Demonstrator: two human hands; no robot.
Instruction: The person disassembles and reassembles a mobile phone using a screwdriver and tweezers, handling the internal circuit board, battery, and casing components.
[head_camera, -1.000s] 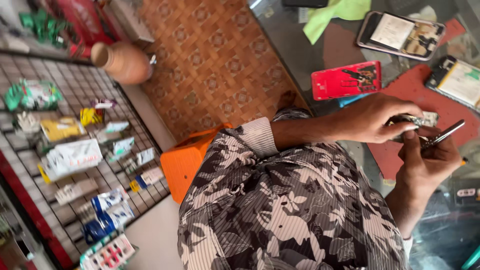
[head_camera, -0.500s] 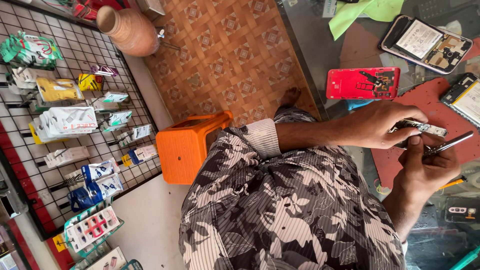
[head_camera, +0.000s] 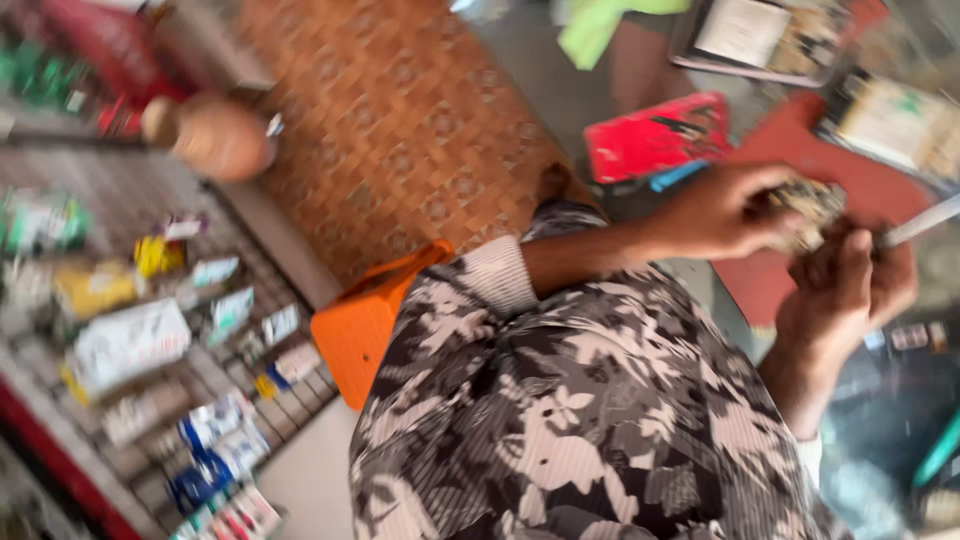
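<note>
Gripping a small part (head_camera: 815, 205), left hand (head_camera: 725, 210); right hand (head_camera: 850, 290) with tool (head_camera: 920, 222)

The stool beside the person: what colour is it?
Orange; the stool shows in the head view.

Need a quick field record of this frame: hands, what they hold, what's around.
view: head camera, looking down, motion-blurred
left hand: grips a small dark part; kind unclear
right hand: holds a slim silver tool, tip toward the part
sleeves: patterned shirt
bench: red mat under the hands, red phone beyond, green cloth at the top edge
floor side: orange stool, clay pot
rack: wire grid hung with small packets
</note>
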